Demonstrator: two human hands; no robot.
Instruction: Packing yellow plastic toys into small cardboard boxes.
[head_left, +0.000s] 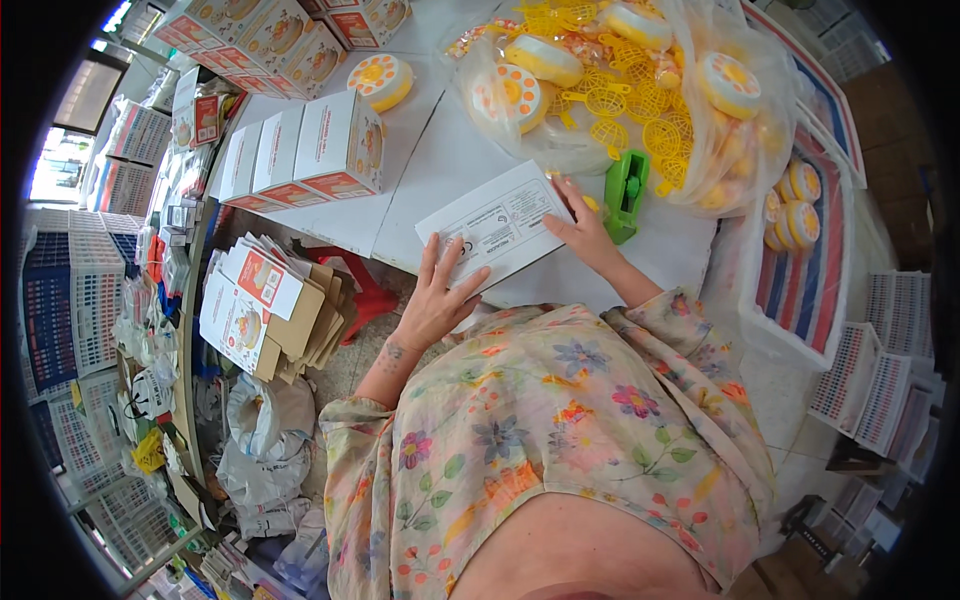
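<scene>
A white cardboard box [500,222] lies flat near the front edge of the white table [440,150]. My left hand [440,290] presses on its near left corner with fingers spread. On the box's right end rests my right hand [580,232], fingers along the edge. Both hands hold the box against the table. A green tape dispenser [625,192] stands just right of my right hand.
A clear plastic bag [640,90] of yellow round toys and mesh parts fills the table's far right. Closed white boxes [310,150] stand in a row at the left, a loose yellow toy [380,80] behind them. Flat box blanks [265,310] are stacked on a red stool below.
</scene>
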